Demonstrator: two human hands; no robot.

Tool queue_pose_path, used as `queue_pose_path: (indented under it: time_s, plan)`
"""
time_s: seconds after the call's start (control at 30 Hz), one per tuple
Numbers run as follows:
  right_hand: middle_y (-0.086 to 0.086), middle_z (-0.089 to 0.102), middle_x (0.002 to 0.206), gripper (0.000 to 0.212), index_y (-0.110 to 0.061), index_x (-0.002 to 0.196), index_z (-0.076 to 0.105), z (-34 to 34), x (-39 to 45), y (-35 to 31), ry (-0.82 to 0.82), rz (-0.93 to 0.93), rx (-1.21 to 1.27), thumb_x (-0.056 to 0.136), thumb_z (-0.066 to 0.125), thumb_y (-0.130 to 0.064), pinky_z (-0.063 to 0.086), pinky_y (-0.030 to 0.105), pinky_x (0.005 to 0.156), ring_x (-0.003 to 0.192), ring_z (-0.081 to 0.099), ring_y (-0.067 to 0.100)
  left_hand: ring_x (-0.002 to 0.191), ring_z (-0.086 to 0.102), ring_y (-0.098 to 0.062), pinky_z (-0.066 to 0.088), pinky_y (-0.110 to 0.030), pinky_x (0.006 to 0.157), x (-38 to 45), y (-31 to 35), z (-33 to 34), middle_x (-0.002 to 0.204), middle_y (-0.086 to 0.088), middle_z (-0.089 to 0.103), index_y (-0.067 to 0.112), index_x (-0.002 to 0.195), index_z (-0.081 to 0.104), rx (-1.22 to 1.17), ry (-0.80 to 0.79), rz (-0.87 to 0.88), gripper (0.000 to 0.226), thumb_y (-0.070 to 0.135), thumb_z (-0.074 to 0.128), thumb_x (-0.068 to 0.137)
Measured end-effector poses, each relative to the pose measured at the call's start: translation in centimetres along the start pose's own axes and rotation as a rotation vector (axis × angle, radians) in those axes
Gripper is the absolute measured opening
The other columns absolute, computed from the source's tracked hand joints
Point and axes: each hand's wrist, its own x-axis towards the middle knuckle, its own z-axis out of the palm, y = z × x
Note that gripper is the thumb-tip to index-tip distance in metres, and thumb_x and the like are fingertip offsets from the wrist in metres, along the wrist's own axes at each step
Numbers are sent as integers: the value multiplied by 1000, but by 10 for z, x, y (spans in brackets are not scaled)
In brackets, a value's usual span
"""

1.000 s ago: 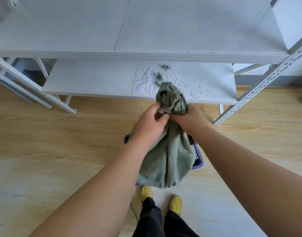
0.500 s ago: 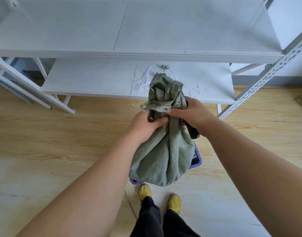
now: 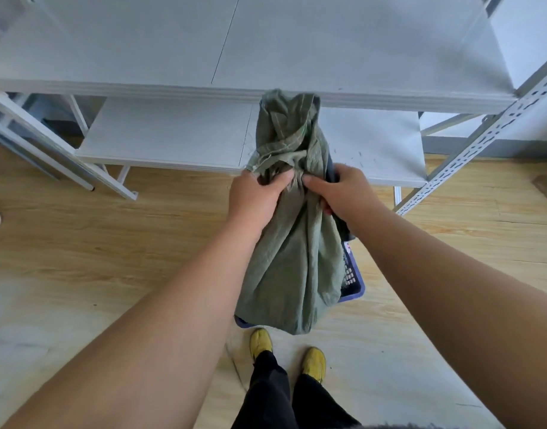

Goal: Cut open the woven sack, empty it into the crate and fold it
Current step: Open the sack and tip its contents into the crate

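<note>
Wood floor (image 3: 111, 258), white shelving (image 3: 173, 134); our left hand (image 3: 256, 199), right hand (image 3: 340, 196) both clench green sack (image 3: 294, 258) neck above blue crate (image 3: 354, 286).

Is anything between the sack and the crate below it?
Nothing visible. Both the left hand and right hand grip the green sack at its bunched neck, and it hangs directly over the blue crate, hiding most of it.

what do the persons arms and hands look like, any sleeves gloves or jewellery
Both forearms are bare right up to the frame edge, with no sleeves in view. The left hand and right hand wear no gloves, and no rings, watch or wristbands show on the sides that face the camera.
</note>
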Motion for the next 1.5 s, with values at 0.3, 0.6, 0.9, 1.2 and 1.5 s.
queue_pose_path:
  time_s: [0.3, 0.6, 0.9, 1.2, 1.5]
  plan:
    - [-6, 55, 58, 20, -25, 73, 56, 0, -1, 7, 70, 101, 45, 88, 67, -31, 41, 21, 51, 49, 51, 9, 102, 59, -8, 49, -27, 87, -10, -12, -7, 112, 10, 62, 24, 121, 53, 225, -119, 13, 55, 49, 73, 76]
    - [-21, 62, 85, 44, -31, 115, 63, 7, -3, 7, -152, -66, -129, 75, 82, -30, 43, 11, 64, 73, 59, -3, 100, 59, -14, 45, -26, 85, -11, -20, -6, 106, 8, 63, 20, 118, 61, 66, 65, -200, 30, 31, 64, 90]
    - [-5, 63, 71, 23, -20, 93, 62, 11, 0, 0, -24, -66, -28, 78, 79, -21, 50, 22, 55, 49, 57, -1, 99, 57, -7, 43, -23, 86, -4, 16, -3, 106, 12, 63, 35, 94, 53, -91, 13, -5, 19, 26, 69, 87]
    - [-2, 66, 79, 20, -20, 87, 62, 19, 1, 14, 22, -9, -100, 77, 78, -29, 56, 36, 78, 80, 66, 21, 107, 62, -13, 48, -30, 91, -3, -1, -5, 113, 11, 65, 19, 122, 58, -61, -23, -89, 49, 36, 74, 79]
    - [2, 59, 64, 23, -12, 88, 63, 19, 11, -3, -107, 108, -43, 78, 79, -24, 50, 27, 56, 54, 55, 17, 105, 64, -11, 53, -37, 93, -31, -52, 2, 111, 15, 67, 36, 123, 47, 104, -114, -76, 68, 45, 81, 65]
